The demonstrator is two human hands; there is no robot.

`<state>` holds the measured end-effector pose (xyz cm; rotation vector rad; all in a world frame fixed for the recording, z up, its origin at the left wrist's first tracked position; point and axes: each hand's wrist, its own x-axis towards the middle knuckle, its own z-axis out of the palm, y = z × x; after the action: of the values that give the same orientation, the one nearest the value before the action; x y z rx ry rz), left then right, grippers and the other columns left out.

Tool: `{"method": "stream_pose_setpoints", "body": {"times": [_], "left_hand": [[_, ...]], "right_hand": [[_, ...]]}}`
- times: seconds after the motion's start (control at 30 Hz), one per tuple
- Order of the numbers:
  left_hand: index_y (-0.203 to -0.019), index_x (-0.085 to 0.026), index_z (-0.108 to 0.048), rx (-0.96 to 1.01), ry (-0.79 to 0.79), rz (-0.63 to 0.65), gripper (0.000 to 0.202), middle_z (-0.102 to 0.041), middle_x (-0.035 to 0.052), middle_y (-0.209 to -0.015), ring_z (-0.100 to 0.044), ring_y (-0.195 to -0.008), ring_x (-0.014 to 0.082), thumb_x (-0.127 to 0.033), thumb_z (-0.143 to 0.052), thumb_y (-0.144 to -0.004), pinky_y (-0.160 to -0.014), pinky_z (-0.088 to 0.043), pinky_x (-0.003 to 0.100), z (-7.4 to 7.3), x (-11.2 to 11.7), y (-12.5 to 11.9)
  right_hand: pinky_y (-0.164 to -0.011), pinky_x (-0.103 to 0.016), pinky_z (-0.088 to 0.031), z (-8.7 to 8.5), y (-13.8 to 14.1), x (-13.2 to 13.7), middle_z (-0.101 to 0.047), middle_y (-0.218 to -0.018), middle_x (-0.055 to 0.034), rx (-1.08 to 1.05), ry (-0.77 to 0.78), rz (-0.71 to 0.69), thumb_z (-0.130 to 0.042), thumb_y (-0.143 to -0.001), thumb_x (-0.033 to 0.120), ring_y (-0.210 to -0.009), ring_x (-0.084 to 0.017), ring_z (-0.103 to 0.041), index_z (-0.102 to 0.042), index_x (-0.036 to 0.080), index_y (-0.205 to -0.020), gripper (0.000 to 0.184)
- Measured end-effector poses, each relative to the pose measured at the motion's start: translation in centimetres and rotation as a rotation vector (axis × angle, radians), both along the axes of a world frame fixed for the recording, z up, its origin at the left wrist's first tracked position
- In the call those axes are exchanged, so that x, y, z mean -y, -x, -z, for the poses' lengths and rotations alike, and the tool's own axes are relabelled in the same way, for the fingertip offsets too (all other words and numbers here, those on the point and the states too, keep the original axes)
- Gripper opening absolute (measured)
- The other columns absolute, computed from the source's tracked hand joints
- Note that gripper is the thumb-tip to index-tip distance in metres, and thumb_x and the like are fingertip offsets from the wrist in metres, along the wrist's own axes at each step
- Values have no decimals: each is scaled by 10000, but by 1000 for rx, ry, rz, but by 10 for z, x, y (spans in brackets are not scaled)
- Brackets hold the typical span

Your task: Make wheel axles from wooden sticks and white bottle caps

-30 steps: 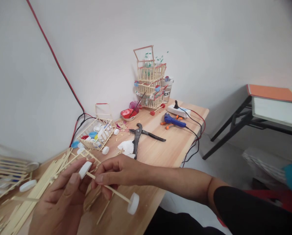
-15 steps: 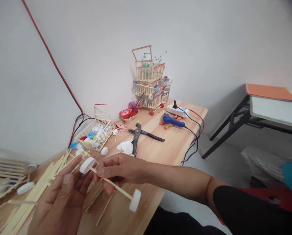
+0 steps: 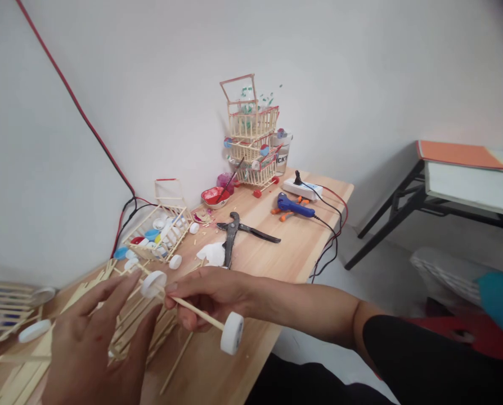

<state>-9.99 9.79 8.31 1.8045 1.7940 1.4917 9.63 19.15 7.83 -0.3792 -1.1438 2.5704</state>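
My right hand [image 3: 211, 295] pinches a thin wooden stick [image 3: 205, 317] that carries a white bottle cap at each end, like a wheel axle. One white cap [image 3: 153, 284] sits at the upper left end and the other cap [image 3: 232, 333] at the lower right end. My left hand [image 3: 103, 337] is open beside the upper left cap, its fingers spread, and I cannot tell whether a fingertip touches the cap. Beneath my hands lie bundles of pale wooden sticks [image 3: 27, 368] and a part of a stick frame, half hidden.
Behind stand a stick basket [image 3: 179, 225] of bottle caps, a red paint dish [image 3: 215, 197] and stacked stick carts [image 3: 255, 121]. Large pliers [image 3: 231, 239], a blue glue gun [image 3: 296, 205] and a white power strip [image 3: 304, 188] with trailing cords lie on the wooden table [image 3: 293, 253].
My left hand has turned from palm facing up to back showing, with fingers spread. The stick with caps has tilted slightly in my right hand. The view has shifted a little.
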Motion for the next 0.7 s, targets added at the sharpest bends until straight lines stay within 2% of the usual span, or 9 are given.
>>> {"method": "stream_pose_setpoints", "body": {"times": [0.07, 0.13, 0.27, 0.33, 0.47, 0.6, 0.7], "left_hand": [[-1450, -466, -636, -269, -119, 25, 624, -596, 29, -1540, -499, -1444, 360, -403, -812, -855, -1323, -217, 523, 1, -1, -4], [-1517, -503, -548, -392, -214, 54, 625, -585, 9, -1570, -512, -1451, 338, -375, -724, -931, -1308, -254, 501, 4, -1, -7], [-1510, -485, -564, -414, -230, 41, 582, -625, 0, -1540, -530, -1448, 322, -392, -693, -950, -1290, -292, 453, 7, 0, -6], [-1509, -462, -576, -412, -239, 24, 578, -649, 8, -1514, -550, -1433, 320, -406, -695, -946, -1282, -312, 447, 8, 1, -4], [-1534, -422, -556, -488, -290, -22, 596, -696, 36, -1450, -610, -1366, 323, -359, -683, -956, -1243, -381, 495, 7, 1, -3], [-1504, -321, -597, -644, -398, -2, 558, -736, 99, -1368, -673, -1260, 349, -285, -681, -953, -1151, -467, 546, 8, -2, 1], [-1485, -282, -604, -702, -396, 35, 538, -738, 129, -1345, -677, -1240, 364, -282, -677, -952, -1116, -486, 561, 10, -3, 5]], "right_hand": [[-416, -191, -377, -3, -2, 2, -664, -563, 31, 4, 29, -28, -812, -915, 447, -412, -80, -524, -687, 160, -844, 321], [-422, -180, -391, -7, -4, 5, -653, -551, 30, 10, 52, -57, -806, -927, 441, -410, -76, -532, -687, 152, -846, 323], [-397, -156, -395, -18, -7, 13, -651, -544, 42, 2, 89, -64, -763, -971, 417, -375, -60, -521, -677, 148, -857, 305], [-369, -149, -372, -23, -8, 17, -650, -539, 48, 11, 110, -72, -679, -1037, 362, -351, -57, -508, -668, 152, -856, 278], [-352, -163, -346, -28, -9, 20, -646, -526, 41, 35, 141, -95, -476, -1116, 224, -319, -60, -471, -649, 153, -832, 341], [-377, -193, -339, -34, -8, 21, -656, -537, 31, 74, 112, -94, -462, -1112, 218, -348, -81, -498, -619, 159, -800, 354], [-416, -200, -338, -39, -8, 23, -647, -538, 27, 149, 97, -63, -454, -1104, 198, -392, -91, -525, -594, 161, -784, 351]]}}
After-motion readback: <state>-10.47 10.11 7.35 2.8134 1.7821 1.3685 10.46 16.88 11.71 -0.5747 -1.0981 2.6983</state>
